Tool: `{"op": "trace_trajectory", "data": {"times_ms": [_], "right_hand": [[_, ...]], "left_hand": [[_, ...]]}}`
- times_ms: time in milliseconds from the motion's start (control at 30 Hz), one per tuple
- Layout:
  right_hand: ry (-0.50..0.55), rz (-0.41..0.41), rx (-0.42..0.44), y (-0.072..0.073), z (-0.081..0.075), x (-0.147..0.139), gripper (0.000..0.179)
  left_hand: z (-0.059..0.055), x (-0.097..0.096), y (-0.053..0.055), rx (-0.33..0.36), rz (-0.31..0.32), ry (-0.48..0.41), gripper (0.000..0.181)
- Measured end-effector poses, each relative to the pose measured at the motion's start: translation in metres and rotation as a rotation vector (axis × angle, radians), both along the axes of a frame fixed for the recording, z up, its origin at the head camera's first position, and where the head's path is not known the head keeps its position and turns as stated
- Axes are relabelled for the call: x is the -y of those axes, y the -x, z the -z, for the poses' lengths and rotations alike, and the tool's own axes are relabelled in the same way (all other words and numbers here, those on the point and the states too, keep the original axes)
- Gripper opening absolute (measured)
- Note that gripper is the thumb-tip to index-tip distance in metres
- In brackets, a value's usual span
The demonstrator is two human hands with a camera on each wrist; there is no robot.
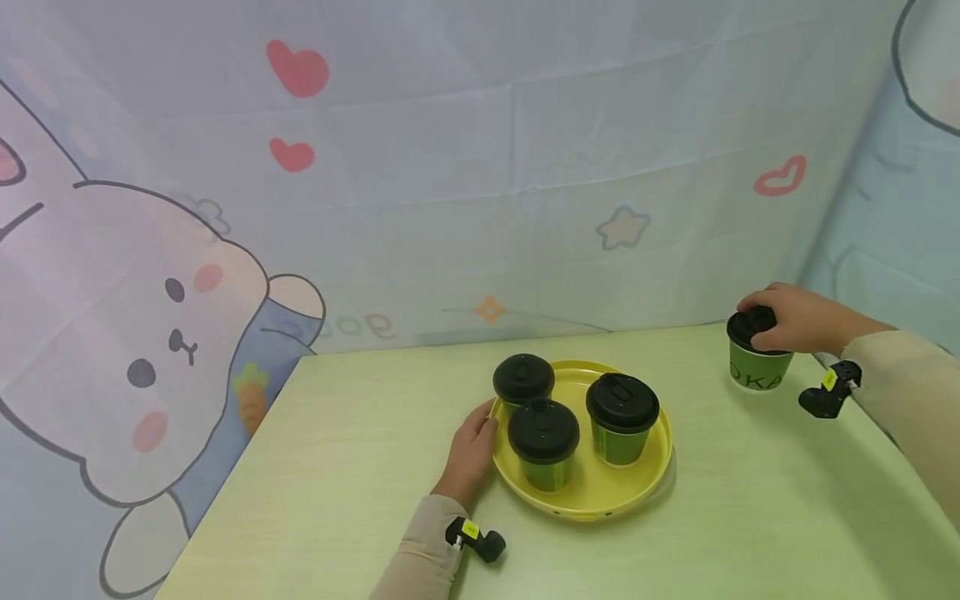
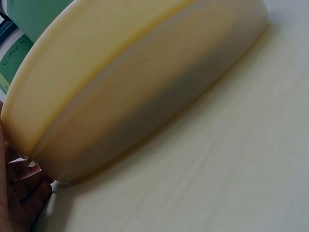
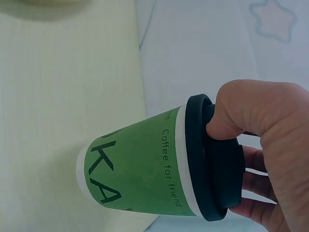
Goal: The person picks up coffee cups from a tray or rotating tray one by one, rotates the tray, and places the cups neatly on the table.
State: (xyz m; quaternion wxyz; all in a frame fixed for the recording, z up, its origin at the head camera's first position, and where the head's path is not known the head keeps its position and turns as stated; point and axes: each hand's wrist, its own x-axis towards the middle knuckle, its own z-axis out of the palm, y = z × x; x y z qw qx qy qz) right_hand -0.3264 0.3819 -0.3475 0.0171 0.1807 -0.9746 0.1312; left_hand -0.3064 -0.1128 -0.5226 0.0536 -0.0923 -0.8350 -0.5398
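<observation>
At the table's far right, my right hand (image 1: pixel 806 321) grips a green paper coffee cup (image 1: pixel 757 369) from above. In the right wrist view its thumb and fingers pinch the black lid (image 3: pixel 212 157), and printed lettering shows on the cup's side. My left hand (image 1: pixel 470 450) holds the left rim of a round yellow tray (image 1: pixel 585 496), with fingers curled at its edge in the left wrist view. Three similar lidded cups stand upright on the tray: one at the back left (image 1: pixel 522 379), one at the front left (image 1: pixel 545 442) and one at the right (image 1: pixel 622 417).
A pale yellow-green table (image 1: pixel 352 442) carries the tray. Behind it hangs a cloth backdrop (image 1: pixel 420 225) printed with a rabbit, hearts and stars. Bare tabletop (image 1: pixel 720 492) lies between the tray and the right arm.
</observation>
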Motion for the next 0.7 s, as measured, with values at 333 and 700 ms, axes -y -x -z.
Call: {"op": "trace_trajectory", "data": {"times_ms": [333, 700], "right_hand": [[-0.014, 0.04, 0.012, -0.003, 0.014, -0.035, 0.05], [0.007, 0.058, 0.045, -0.009, 0.021, -0.042, 0.052]], "left_hand": [[0.0, 0.001, -0.002, 0.006, -0.012, 0.007, 0.042], [-0.002, 0.0, -0.001, 0.011, -0.007, 0.02, 0.043]]}}
